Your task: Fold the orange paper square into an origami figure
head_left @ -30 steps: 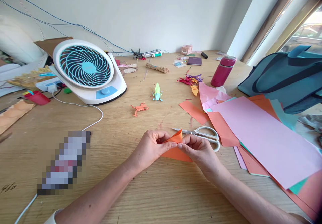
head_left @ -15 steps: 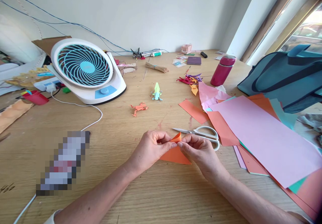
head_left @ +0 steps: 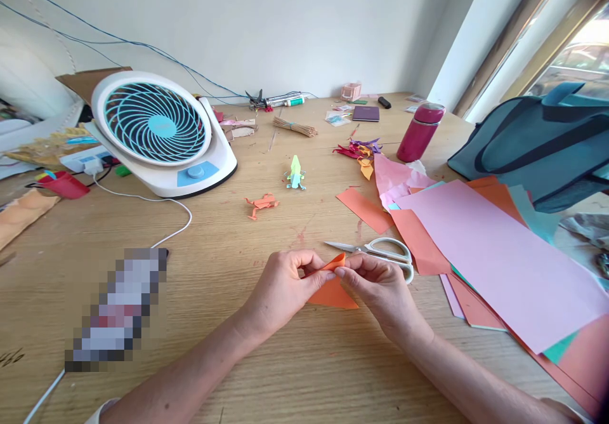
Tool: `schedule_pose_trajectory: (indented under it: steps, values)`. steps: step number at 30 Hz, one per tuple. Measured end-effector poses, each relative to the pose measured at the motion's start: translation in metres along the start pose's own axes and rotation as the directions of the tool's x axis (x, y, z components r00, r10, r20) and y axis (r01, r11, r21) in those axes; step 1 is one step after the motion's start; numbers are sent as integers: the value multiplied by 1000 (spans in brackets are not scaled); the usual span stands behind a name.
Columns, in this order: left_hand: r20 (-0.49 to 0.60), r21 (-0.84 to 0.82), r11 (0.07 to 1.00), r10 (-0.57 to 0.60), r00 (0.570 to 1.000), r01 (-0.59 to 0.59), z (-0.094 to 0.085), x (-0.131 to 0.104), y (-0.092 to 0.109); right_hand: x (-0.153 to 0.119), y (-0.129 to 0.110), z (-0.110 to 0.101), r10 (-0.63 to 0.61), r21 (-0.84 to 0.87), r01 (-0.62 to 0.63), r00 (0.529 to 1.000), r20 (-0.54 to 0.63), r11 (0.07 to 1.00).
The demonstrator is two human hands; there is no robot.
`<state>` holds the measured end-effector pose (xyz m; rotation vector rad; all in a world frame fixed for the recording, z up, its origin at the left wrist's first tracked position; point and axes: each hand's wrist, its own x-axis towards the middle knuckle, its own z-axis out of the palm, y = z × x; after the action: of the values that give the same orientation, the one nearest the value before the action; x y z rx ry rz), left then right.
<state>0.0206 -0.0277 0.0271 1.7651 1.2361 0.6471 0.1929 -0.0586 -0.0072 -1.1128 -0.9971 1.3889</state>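
Between my hands is a piece of orange paper (head_left: 333,293), its top edge bent over into a fold and its lower part hanging toward the tabletop. My left hand (head_left: 288,284) pinches the fold between thumb and fingers. From the other side my right hand (head_left: 379,287) pinches the same fold, its thumb close to the left one. Just behind the right hand lie white-handled scissors (head_left: 391,251) with blades pointing left. Farther back stand an orange folded-paper figure (head_left: 262,204) and a yellow-green and blue one (head_left: 295,174).
A white fan (head_left: 164,135) stands at the left, above a blurred-out device (head_left: 117,310) with a white cable. Right of my hands spreads a stack of coloured paper (head_left: 499,252). A pink bottle (head_left: 421,132) and a teal bag (head_left: 528,145) are behind it.
The top of the orange paper is folded down flatter between my fingers. Both hands keep their pinch in nearly the same place. The view has shifted very slightly.
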Motion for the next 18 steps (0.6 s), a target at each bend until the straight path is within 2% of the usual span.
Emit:
schedule_pose_trajectory:
  steps: [6,12,18]
  values:
    - [15,-25,1000,-7,1000,7,0,1,-1,1,-5,-1,-108,-56,102,987,-117,993]
    - [-6,5,999,32,999,-32,2,0,-1,1,-4,1,8,12,-9,999,38,1000]
    - [-11,33,999,35,999,-34,4,-2,-1,0,-4,-1,-50,-28,48,998,-43,998]
